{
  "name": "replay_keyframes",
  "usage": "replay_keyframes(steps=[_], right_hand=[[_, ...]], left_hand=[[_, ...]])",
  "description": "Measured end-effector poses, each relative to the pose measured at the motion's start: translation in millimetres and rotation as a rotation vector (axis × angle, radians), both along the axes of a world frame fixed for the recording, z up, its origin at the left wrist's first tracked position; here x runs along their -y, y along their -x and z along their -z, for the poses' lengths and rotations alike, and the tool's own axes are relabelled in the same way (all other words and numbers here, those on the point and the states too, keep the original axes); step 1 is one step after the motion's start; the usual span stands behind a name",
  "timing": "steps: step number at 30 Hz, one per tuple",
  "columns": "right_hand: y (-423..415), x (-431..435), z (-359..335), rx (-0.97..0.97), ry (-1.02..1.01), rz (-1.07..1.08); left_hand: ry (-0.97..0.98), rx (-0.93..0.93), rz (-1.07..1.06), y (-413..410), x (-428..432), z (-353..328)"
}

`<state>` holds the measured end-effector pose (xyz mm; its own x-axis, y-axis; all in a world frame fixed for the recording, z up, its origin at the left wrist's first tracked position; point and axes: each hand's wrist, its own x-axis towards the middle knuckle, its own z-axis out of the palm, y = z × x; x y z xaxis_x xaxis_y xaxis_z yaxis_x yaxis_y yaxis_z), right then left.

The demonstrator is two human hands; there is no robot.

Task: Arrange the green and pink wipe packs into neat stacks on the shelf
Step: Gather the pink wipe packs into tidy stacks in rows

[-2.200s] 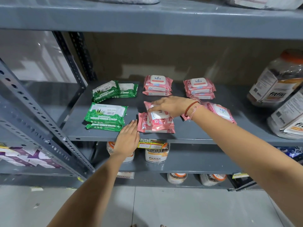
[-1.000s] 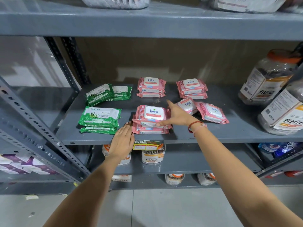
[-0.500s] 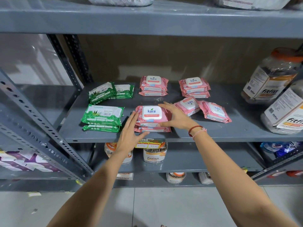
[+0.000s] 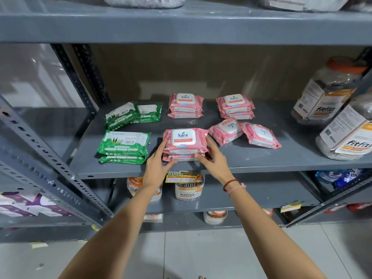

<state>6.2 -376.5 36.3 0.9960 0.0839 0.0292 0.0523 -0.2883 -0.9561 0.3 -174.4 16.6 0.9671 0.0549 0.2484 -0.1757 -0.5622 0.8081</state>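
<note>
Grey metal shelf [image 4: 251, 158], both hands' [image 4: 159, 166] [image 4: 215, 160] grip closed round front pink stack [image 4: 185, 144].

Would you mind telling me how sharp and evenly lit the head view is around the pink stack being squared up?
In the head view the front pink stack between the left hand and right hand is sharp, its "kara" label readable; the wide lens bows the shelf edges and uprights; the jars at the right edge look soft; the back wall shows pale glare.
</note>
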Motion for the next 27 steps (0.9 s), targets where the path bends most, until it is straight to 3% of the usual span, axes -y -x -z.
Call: replay_keyframes(steps=[11,17,20,23,27], right_hand=[[-3,7,-7,0.068,0.145,0.0],[-14,61,-37,0.177,0.296,0.062],[-32,99,-59,0.285,0.379,0.081],[-55,140,-74,0.331,0.573,0.077],[-80,189,-73,0.092,0.802,-0.092]], left_hand=[[-0.016,-0.006,0.017,4,2,-6],[-0.231,0.263,-0.169,21,37,-13],[-0.346,0.418,-0.06,23,73,-15],[-0.397,0.428,0.149,18,121,-18],[-0.535,0.243,0.362,1,168,-13]])
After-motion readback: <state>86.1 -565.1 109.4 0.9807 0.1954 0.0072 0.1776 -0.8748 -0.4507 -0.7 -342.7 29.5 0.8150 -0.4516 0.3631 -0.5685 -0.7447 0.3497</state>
